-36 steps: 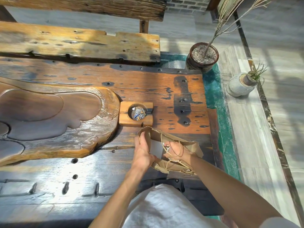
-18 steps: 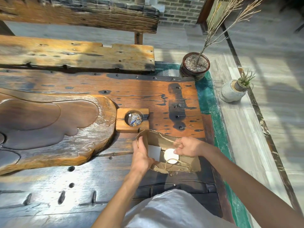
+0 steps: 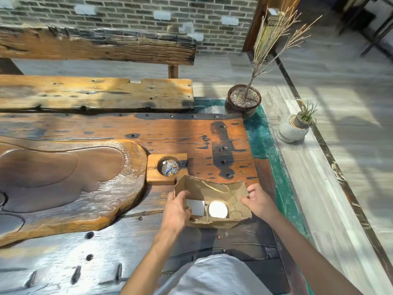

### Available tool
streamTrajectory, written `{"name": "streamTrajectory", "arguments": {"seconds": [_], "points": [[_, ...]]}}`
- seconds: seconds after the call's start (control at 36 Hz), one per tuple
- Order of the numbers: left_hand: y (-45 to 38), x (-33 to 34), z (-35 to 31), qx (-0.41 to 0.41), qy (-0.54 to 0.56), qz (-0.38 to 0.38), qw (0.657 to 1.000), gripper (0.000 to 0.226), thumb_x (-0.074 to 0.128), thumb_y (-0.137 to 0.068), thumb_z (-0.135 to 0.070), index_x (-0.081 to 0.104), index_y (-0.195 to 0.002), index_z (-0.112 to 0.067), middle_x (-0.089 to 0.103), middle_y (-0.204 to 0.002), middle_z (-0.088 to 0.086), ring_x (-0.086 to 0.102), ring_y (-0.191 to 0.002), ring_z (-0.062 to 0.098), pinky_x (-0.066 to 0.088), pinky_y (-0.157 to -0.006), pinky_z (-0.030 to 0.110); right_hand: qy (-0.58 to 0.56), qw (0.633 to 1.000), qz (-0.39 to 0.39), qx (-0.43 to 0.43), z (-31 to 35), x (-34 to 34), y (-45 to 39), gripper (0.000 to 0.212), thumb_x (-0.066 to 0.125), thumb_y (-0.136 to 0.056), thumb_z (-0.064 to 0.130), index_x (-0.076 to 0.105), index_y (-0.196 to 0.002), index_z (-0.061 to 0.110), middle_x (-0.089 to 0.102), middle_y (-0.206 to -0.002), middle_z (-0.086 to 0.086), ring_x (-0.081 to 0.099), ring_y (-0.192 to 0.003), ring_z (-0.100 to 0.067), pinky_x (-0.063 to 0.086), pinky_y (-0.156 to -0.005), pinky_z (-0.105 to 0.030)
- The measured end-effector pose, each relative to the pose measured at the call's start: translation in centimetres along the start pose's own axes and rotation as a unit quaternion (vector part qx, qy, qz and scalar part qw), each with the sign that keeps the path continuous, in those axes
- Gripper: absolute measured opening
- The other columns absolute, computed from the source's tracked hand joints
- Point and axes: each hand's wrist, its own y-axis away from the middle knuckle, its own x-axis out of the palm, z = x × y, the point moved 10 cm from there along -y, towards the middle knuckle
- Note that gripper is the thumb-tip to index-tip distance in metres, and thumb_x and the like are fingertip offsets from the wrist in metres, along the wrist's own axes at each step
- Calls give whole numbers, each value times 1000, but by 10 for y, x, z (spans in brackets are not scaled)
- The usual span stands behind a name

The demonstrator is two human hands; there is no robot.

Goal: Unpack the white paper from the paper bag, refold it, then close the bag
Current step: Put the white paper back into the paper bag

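A brown paper bag stands open on the wooden table, its mouth spread wide. Inside lie a white rectangular piece of paper and a round white piece, with twine handles draped over them. My left hand grips the bag's left rim, thumb inside. My right hand holds the bag's right rim. Both hands pull the opening apart.
A square wooden ashtray sits just behind the bag. A large carved wooden tea tray fills the table's left. A bench stands beyond. Two potted plants, one dark and one pale, stand on the floor at right.
My right hand came out from among the twine handles and moved to the bag's right rim. The bag's mouth has opened wider, showing the white pieces inside. The camera tilted up.
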Motion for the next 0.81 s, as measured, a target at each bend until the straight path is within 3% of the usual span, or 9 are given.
{"name": "streamTrajectory", "arguments": {"seconds": [0.14,0.22,0.28,0.33,0.39,0.53,0.61,0.72,0.81], "points": [[-1,-32,-20,92,-10,-20,995,25,58,-98,-33,65,-121,-36,58,-84,-9,56,-67,1,49,-73,19,-103,989,61,91,-19,19,2,51,59,-90,52,53,-131,23,64,-127,-2,62,-114,-24,49,-102,-47],[-2,-70,-22,94,85,-127,984,29,44,-99,-57,64,-103,-35,70,-74,-15,65,-73,-10,46,-66,15,-117,985,71,102,-18,23,5,63,59,-88,60,45,-140,27,59,-135,-1,61,-116,-23,50,-100,-44],[-8,-81,-12,47,146,-158,976,42,34,-100,-61,60,-97,-29,74,-80,-4,70,-80,2,50,-71,26,-141,981,80,102,-17,26,6,69,59,-88,61,39,-145,26,54,-143,-2,58,-124,-25,48,-104,-47],[-24,-71,4,-31,212,-109,971,58,25,-100,-64,62,-113,-22,76,-101,8,70,-99,26,54,-90,44,-171,976,83,103,-16,29,6,73,60,-89,60,35,-148,26,48,-149,-4,54,-128,-27,50,-100,-44],[-32,-46,22,-133,273,-10,953,75,17,-96,-72,54,-139,-22,68,-125,15,63,-116,34,49,-103,52,-206,968,91,111,-17,33,7,75,62,-87,61,34,-149,28,43,-153,-5,48,-134,-29,49,-96,-44],[-16,6,33,-249,316,168,900,84,14,-85,-84,35,-151,-35,58,-129,20,55,-122,42,47,-95,67,-302,936,124,129,-15,46,6,79,67,-85,58,34,-149,26,37,-155,-6,41,-139,-27,58,-85,-55],[-14,20,33,-264,348,184,881,90,19,-83,-86,27,-155,-34,55,-124,16,50,-123,39,46,-90,62,-311,931,139,130,-10,47,9,86,67,-72,69,38,-143,29,43,-150,-9,47,-129,-23,59,-83,-50],[-16,34,31,-260,360,215,870,81,28,-92,-76,26,-155,-25,60,-132,25,50,-128,40,39,-102,54,-325,921,151,152,-10,51,10,100,38,-69,88,24,-154,37,53,-143,-20,50,-132,-33,55,-71,-37],[-19,35,27,-250,334,214,883,56,43,-102,-51,58,-132,-7,72,-102,16,66,-87,25,52,-73,34,-370,903,131,177,-18,55,3,83,19,-86,82,29,-153,33,52,-144,-27,49,-136,-37,51,-91,-49]]}}
